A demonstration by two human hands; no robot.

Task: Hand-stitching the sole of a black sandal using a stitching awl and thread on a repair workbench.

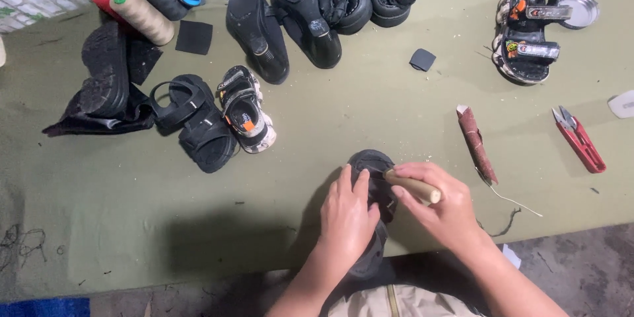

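A black shoe (372, 162) lies sole-up at the near edge of the green table (198, 211). My left hand (347, 214) presses down on it and grips it. My right hand (439, 208) is closed around a tool with a pale wooden handle (413, 186), whose tip meets the shoe near its toe. Most of the shoe is hidden under both hands.
A brown roll of sandpaper (477, 142) and red thread snips (580, 139) lie to the right. A strapped sandal (527, 30) and metal lid (580, 10) sit far right. Black shoes (310, 16), small sandals (218, 119) and thread cones (142, 10) crowd the back left.
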